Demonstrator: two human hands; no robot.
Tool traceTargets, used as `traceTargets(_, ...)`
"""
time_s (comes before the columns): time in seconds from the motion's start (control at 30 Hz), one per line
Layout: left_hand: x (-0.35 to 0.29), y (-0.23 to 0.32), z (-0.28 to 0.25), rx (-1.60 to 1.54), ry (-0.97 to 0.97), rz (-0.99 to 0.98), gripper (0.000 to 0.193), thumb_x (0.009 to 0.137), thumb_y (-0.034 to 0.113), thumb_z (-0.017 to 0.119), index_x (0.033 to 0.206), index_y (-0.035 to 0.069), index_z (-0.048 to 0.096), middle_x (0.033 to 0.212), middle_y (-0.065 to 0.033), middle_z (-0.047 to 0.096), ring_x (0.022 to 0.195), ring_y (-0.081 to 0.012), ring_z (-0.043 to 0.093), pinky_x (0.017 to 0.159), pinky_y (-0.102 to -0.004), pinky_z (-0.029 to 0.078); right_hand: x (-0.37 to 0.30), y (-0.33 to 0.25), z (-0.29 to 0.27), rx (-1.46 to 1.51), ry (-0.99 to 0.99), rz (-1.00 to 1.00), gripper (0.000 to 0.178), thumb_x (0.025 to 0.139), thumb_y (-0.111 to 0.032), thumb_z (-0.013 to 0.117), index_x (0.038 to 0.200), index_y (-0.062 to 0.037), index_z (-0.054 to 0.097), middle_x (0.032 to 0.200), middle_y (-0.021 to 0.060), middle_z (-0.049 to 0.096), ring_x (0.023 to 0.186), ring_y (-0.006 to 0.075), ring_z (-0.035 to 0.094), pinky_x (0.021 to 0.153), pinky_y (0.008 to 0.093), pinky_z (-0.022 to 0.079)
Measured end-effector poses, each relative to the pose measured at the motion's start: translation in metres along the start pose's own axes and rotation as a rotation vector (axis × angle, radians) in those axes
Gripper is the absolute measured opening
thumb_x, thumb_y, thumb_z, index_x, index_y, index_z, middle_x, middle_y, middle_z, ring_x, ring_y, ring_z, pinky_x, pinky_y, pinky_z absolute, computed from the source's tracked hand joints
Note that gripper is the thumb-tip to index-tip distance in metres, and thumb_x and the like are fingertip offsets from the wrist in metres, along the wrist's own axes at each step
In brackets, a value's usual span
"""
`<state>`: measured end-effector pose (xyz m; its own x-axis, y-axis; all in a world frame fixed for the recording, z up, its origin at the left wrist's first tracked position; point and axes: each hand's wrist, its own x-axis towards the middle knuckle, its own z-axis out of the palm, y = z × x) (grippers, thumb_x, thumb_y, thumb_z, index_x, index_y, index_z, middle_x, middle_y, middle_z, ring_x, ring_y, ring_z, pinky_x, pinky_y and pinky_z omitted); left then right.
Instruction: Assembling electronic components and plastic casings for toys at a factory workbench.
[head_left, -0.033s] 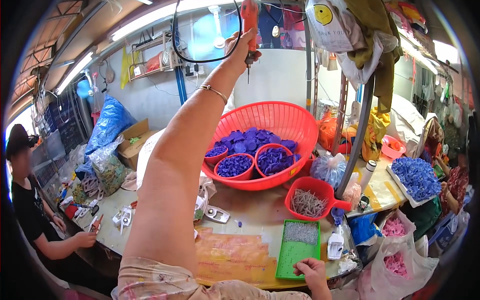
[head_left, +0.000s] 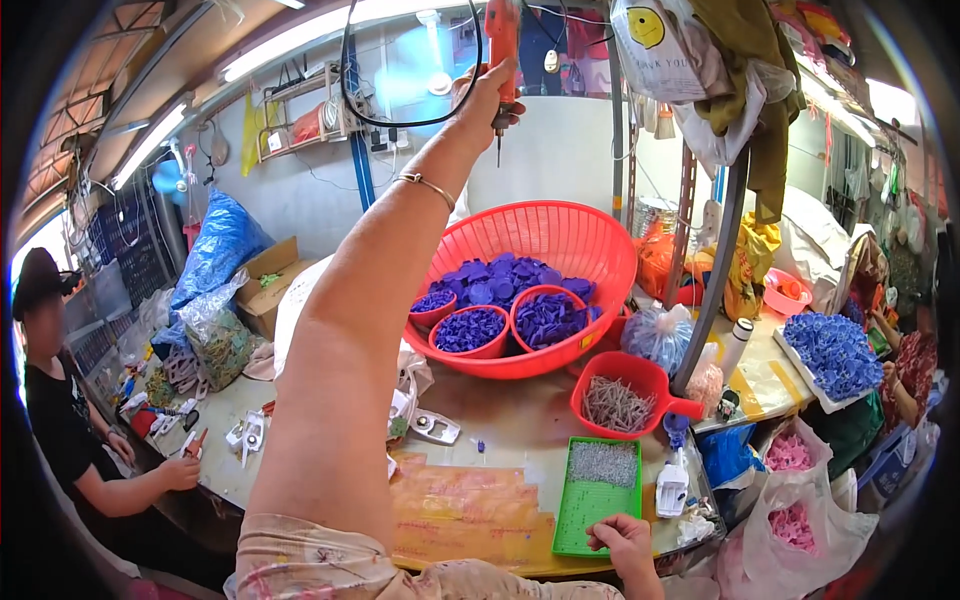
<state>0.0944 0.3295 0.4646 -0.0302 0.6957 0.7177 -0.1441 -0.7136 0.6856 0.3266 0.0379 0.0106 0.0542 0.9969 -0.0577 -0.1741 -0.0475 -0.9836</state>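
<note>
My left hand (head_left: 484,108) is raised high at the top and wrapped round an orange electric screwdriver (head_left: 502,45), whose thin bit points straight down. A black cable loops beside it. Low at the right, my right hand (head_left: 624,542) hovers by the near edge of a green tray (head_left: 585,512), fingers curled and thumb against them; anything pinched there is too small to make out. Small silvery metal pieces (head_left: 602,462) fill the tray's far end. Behind the tray stands a red scoop (head_left: 685,408) holding long thin metal pins (head_left: 620,402).
A large red basket (head_left: 590,228) holds purple plastic pieces, some in smaller red bowls. Brown tape (head_left: 465,510) covers part of the table (head_left: 490,400). White clamp-like tools (head_left: 436,427) lie left of centre. A person (head_left: 100,470) works at the left. A dark post (head_left: 722,270) rises at the right.
The hand of the person at the left has shifted slightly upward. My own hands are nearly where they were.
</note>
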Motion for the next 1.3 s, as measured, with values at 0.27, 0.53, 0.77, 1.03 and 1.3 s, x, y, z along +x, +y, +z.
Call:
traceTargets(0.27,-0.04,-0.024,-0.025,0.127,-0.055,-0.044,0.033,0.088,0.027,0.062,0.11,0.003,0.056,0.086,-0.0107,0.064,0.071,-0.0208,0.066,0.061,-0.0306,0.053,-0.015,-0.002,0.014,-0.051,-0.077,0.075,0.009,0.084,-0.005,0.061,0.082,0.0029,0.065,0.071,0.0059,0.064,0.062,0.0113,0.059,0.059,0.0239,0.048)
traceTargets(0.53,-0.316,-0.022,-0.031,0.177,-0.748,-0.19,0.029,0.08,0.011,0.065,0.106,0.0,0.059,0.093,-0.0095,0.064,0.086,-0.0161,0.06,0.075,-0.0303,0.049,-0.041,-0.006,0.026,-0.086,-0.096,0.035,0.008,0.086,-0.001,0.057,0.085,0.0034,0.063,0.077,0.0056,0.064,0.065,0.0102,0.058,0.06,0.0226,0.047)
traceTargets(0.77,-0.456,-0.006,-0.098,-0.384,-0.875,-0.671,0.037,0.08,0.016,0.072,0.11,-0.001,0.058,0.093,-0.0114,0.06,0.083,-0.0204,0.061,0.071,-0.031,0.048,-0.034,-0.006,0.061,-0.167,-0.253,0.204,0.007,0.085,0.001,0.057,0.088,0.004,0.063,0.074,0.0041,0.063,0.066,0.0076,0.057,0.061,0.0205,0.045)
traceTargets(1.03,-0.532,-0.04,-0.165,0.0,-0.523,-1.045,0.031,0.081,0.012,0.068,0.107,-0.002,0.058,0.089,-0.0044,0.062,0.082,-0.0102,0.058,0.073,-0.0258,0.048,-0.031,0.018,0.087,-0.233,-0.377,0.3,0.008,0.086,0.0,0.058,0.091,0.004,0.063,0.078,0.0031,0.063,0.069,0.0079,0.058,0.065,0.0213,0.047)
traceTargets(1.3,-0.564,-0.069,-0.168,-0.03,-0.239,-1.17,0.024,0.084,0.012,0.065,0.104,-0.001,0.058,0.082,-0.0024,0.059,0.072,-0.0074,0.056,0.063,-0.0226,0.046,-0.029,0.028,0.09,-0.304,-0.323,0.247,0.008,0.086,-0.003,0.057,0.089,-0.0005,0.064,0.071,0.0018,0.063,0.053,0.0021,0.047,0.048,0.0169,0.035)
